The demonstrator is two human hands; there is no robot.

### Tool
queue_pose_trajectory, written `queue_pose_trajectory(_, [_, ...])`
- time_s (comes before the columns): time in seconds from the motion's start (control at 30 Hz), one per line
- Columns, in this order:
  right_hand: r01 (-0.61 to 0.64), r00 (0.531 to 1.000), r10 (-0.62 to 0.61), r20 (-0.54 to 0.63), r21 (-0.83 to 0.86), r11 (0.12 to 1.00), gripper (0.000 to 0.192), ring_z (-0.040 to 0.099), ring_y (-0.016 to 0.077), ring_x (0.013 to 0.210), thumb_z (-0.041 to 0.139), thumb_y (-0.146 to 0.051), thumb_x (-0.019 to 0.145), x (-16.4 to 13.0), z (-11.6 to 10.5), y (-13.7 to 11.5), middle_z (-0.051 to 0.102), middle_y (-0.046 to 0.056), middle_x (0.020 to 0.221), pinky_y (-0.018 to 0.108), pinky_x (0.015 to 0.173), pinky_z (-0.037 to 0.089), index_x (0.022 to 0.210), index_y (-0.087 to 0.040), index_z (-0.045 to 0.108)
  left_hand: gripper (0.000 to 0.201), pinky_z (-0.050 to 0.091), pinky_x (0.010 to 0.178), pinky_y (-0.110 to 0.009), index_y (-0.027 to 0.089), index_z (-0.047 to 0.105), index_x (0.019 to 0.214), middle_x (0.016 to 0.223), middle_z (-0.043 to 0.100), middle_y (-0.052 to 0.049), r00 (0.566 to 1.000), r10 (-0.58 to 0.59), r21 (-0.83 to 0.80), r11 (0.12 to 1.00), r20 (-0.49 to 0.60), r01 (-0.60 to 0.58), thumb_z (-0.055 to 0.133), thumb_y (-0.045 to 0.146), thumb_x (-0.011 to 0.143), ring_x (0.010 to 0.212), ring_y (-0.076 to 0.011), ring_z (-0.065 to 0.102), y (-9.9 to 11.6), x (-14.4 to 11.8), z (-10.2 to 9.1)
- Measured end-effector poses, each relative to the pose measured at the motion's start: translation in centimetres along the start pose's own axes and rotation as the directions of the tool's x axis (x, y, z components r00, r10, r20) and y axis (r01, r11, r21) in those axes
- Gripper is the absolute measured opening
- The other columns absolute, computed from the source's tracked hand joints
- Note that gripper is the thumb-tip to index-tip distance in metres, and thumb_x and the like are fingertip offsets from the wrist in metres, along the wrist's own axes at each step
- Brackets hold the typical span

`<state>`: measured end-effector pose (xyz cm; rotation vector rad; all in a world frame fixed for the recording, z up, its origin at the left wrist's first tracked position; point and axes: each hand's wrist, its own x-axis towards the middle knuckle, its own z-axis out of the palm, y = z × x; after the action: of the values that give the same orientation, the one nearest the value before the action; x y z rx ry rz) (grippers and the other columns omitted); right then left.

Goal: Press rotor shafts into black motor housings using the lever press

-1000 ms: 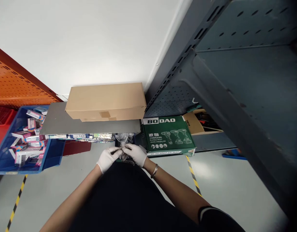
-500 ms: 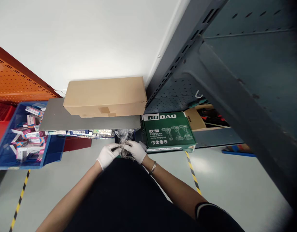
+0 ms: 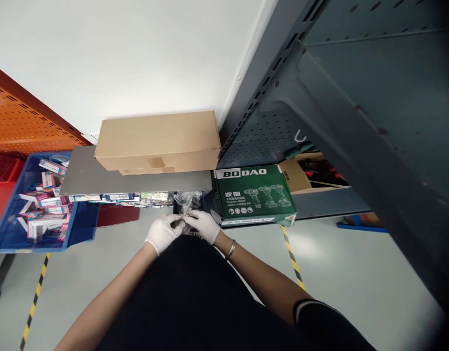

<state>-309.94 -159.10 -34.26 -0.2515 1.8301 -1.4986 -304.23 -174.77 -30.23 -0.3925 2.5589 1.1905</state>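
A crumpled clear plastic bag [image 3: 185, 199] rises from a dark bin at the shelf's front edge, close to my body. My left hand [image 3: 163, 233], in a white glove, pinches the gathered part of the bag from the left. From the right, my right hand [image 3: 204, 225], also gloved in white, has its fingers closed on the same part. The fingertips of both hands nearly meet there. What lies inside the bag is too small and covered to make out.
A long cardboard box [image 3: 158, 141] rests on the grey shelf [image 3: 85, 175]. Right of my hands lies a green drill box [image 3: 251, 197], beside an open carton [image 3: 295, 175]. A blue bin [image 3: 30, 251] of small boxes stands at left. A grey metal frame [image 3: 341, 117] slants across the right.
The view has shifted slightly. My hands stay together at the bag, with only small movements of the fingers.
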Motion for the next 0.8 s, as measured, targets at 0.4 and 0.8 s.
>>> queue_pose_trajectory(0.4, [0.024,0.997,-0.032,-0.066,-0.123,0.992,0.024,0.063,0.0203,0.083,0.055,-0.038,0.086,-0.2,-0.3,-0.1,0.071,0.004,0.084,0.029,0.079,0.046,0.079,-0.019,0.069,0.015,0.044,0.065,-0.027,0.019,0.069,0.074,0.074,0.069,-0.006,0.998,-0.049,0.271,0.961,-0.027,0.054,0.059,0.027,0.082,0.069,-0.0198,0.064,1.0,0.4,0.2])
queue_pose_trajectory(0.8, [0.04,0.999,-0.043,-0.029,-0.079,0.996,0.027,0.064,0.0211,0.083,0.054,-0.04,0.084,0.1,-0.9,0.2,0.072,0.004,0.084,0.029,0.077,0.047,0.08,-0.018,0.068,0.018,0.047,0.073,-0.027,0.02,0.071,0.084,0.083,0.073,-0.006,0.999,-0.032,0.186,0.982,-0.03,0.037,0.06,0.034,0.082,0.077,-0.0193,0.066,0.9,0.1,0.5])
